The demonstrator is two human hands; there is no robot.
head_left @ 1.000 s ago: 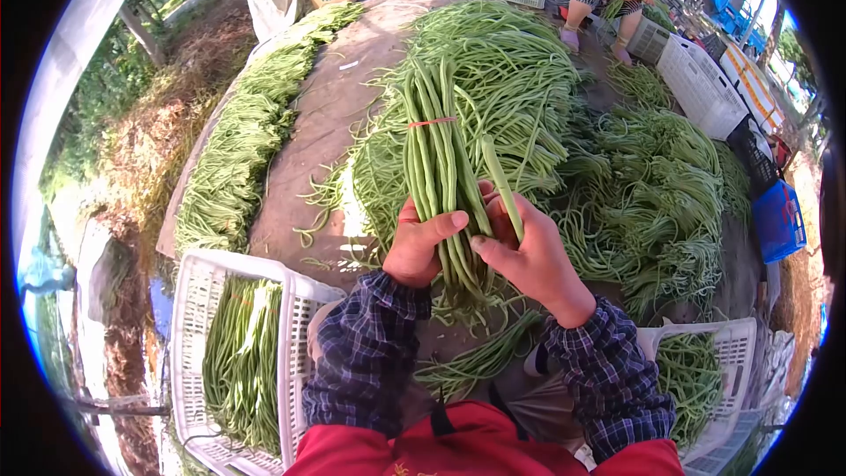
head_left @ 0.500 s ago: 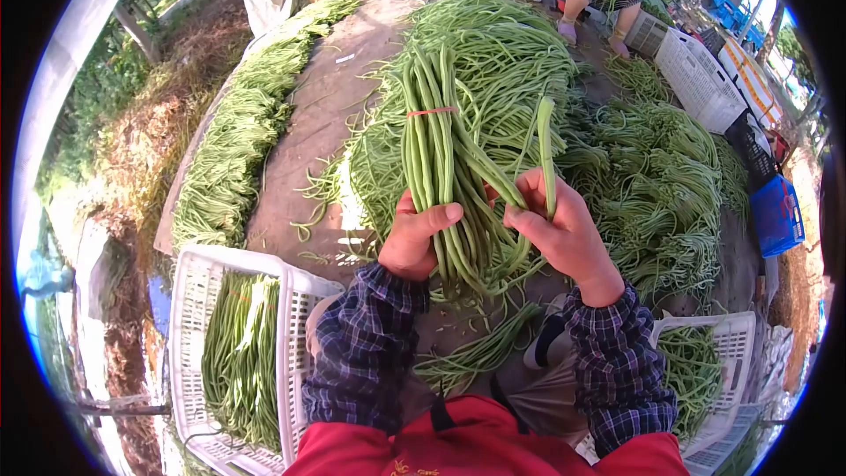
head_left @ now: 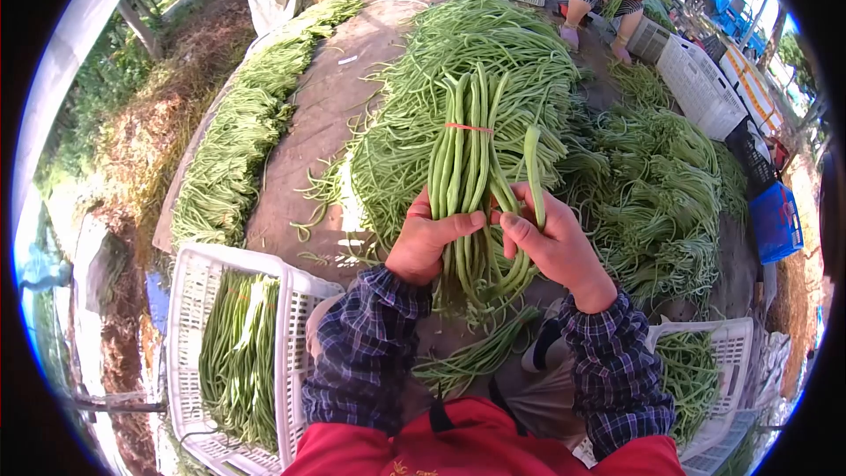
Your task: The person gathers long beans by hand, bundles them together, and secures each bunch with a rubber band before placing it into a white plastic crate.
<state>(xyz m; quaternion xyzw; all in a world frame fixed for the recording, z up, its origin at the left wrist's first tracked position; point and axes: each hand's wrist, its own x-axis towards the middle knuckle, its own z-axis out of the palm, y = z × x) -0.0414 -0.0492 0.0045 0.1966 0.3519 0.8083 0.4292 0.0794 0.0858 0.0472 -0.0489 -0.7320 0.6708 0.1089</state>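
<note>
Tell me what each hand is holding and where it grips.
The left hand grips the banded bundle of long beans around its lower middle. The right hand pinches a single long bean partway along it, beside the bundle.

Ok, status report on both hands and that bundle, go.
Left hand gripping banded bean bundle, upright. Right hand pinching one loose bean beside it. Nothing in the way.
</note>
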